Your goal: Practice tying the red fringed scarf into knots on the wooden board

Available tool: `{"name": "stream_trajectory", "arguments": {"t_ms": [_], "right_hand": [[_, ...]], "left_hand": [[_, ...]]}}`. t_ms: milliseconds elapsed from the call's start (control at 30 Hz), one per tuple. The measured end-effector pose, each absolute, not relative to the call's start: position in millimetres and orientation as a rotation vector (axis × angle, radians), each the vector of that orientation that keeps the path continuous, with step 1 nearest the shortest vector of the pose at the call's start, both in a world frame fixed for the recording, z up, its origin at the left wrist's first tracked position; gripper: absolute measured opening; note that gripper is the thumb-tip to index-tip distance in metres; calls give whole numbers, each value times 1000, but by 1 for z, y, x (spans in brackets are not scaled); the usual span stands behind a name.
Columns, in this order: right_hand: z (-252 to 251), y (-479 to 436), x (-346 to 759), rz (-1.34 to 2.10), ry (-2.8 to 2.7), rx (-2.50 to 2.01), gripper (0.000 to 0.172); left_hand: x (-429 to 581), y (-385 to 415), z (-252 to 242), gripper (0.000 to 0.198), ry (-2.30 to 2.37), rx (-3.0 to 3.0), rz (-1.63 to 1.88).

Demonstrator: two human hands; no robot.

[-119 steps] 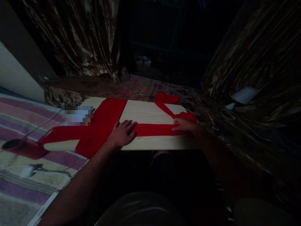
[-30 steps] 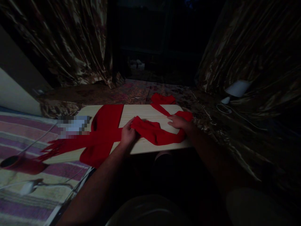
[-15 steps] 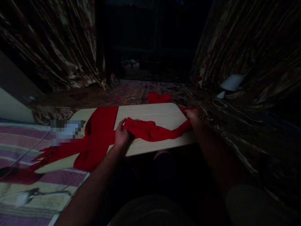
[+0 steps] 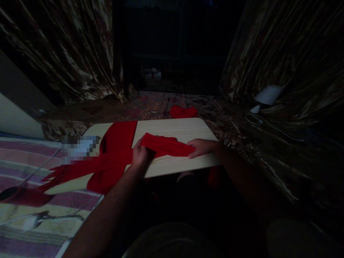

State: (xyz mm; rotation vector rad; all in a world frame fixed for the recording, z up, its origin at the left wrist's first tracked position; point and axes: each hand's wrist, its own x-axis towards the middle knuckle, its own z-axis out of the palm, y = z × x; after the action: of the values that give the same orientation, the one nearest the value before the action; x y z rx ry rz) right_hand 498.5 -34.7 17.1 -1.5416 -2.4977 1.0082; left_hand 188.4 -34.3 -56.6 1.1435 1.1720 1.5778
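Note:
A long red scarf (image 4: 161, 145) lies across a pale wooden board (image 4: 172, 128), folded into a short band in the middle. My left hand (image 4: 139, 156) is closed on the fold's left end near the board's front edge. My right hand (image 4: 202, 147) rests on the fold's right end, fingers curled over the cloth. A wider red cloth (image 4: 115, 154) crosses the board's left part, its fringed end (image 4: 57, 175) trailing onto the mat. Another red piece (image 4: 183, 111) lies on the floor behind the board.
A striped mat (image 4: 24, 161) lies to the left with a dark red cup (image 4: 16, 195) on its side and a white cabled device (image 4: 30, 222). Shiny brown curtains (image 4: 282, 53) hang on both sides. A white lamp (image 4: 266, 96) with a cord sits at right.
My right hand has come in from the board's right edge toward the middle, folding the scarf's loose right length back. The scarf is now a shorter, neater band. My left hand stayed put.

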Motion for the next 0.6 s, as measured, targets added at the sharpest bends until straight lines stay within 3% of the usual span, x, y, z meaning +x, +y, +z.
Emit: {"name": "stream_trajectory", "arguments": {"t_ms": [100,267,467,600], "right_hand": [[24,-36,504,1094,-2325,-1542,28],[52,-17,530,1067,-1779,-1433,37],[100,-3,550,1396,-1824,-1496,38],[109,7,550,1358,-1729,-1499,30]], "left_hand": [[189,-35,-54,47,1159,1117,1610],[187,-35,-58,60,1279,1174,1430],[188,-36,-64,67,1379,1327,1292],[190,-39,-60,67,1394,1379,1289]]}}
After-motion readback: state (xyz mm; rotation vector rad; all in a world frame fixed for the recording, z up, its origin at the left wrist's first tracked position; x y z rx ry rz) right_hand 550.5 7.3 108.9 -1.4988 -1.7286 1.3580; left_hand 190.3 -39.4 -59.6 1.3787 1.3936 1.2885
